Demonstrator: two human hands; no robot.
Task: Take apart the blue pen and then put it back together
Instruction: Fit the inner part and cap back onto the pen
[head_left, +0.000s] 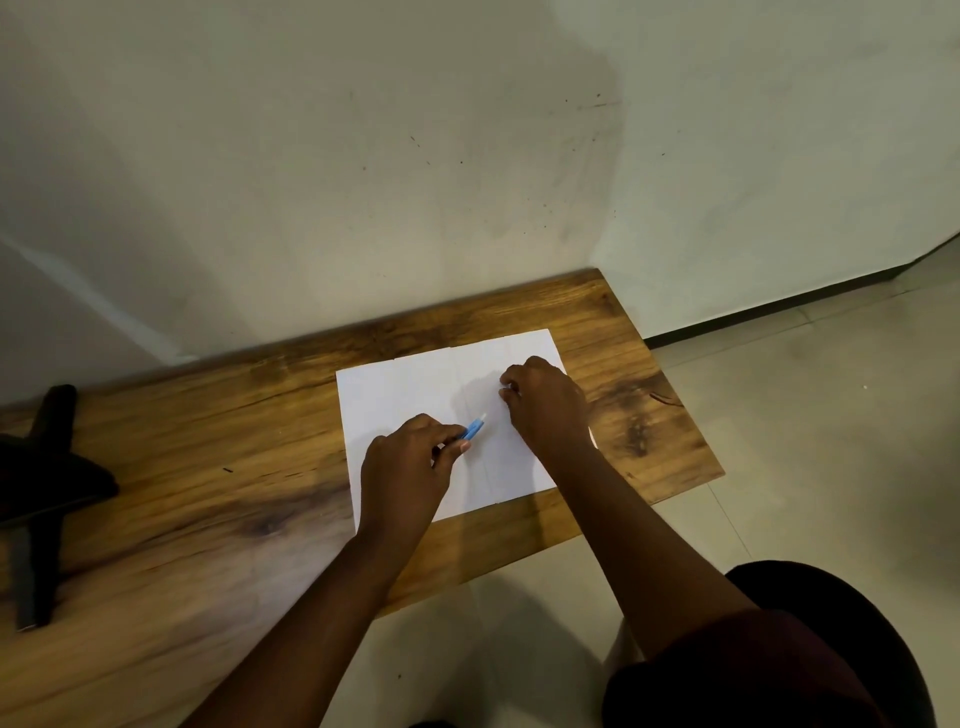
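While gripped in the left hand (410, 457), blue pen (474, 430) over the white paper (415, 384), just above the sheet on the wooden tabletop (208, 467). Fingers and thumb curled round the barrel, only the blue front end and a pale tip poking out toward the right hand (543, 400). Right hand well curled, knuckles up, fingertips bunched near the paper a little beyond the pen's tip; possibly pinching some small part, but too hidden to tell, and not touching the pen.

Likely light, stiff plastic, smooth and a bit slippery, so no need for force, only for a steady pinch. Probably best held as now: barrel wrapped in one hand near its middle, leaving the front section free for the other hand to twist or pull. Thin tip and inner refill likely bendable if levered sideways, so pulls kept straight along the axis. Any spring or small inner piece apt to roll or jump; white paper handy underneath for catching and spotting such bits. Dark stand (47, 488) far off to the left, well apart from the work.
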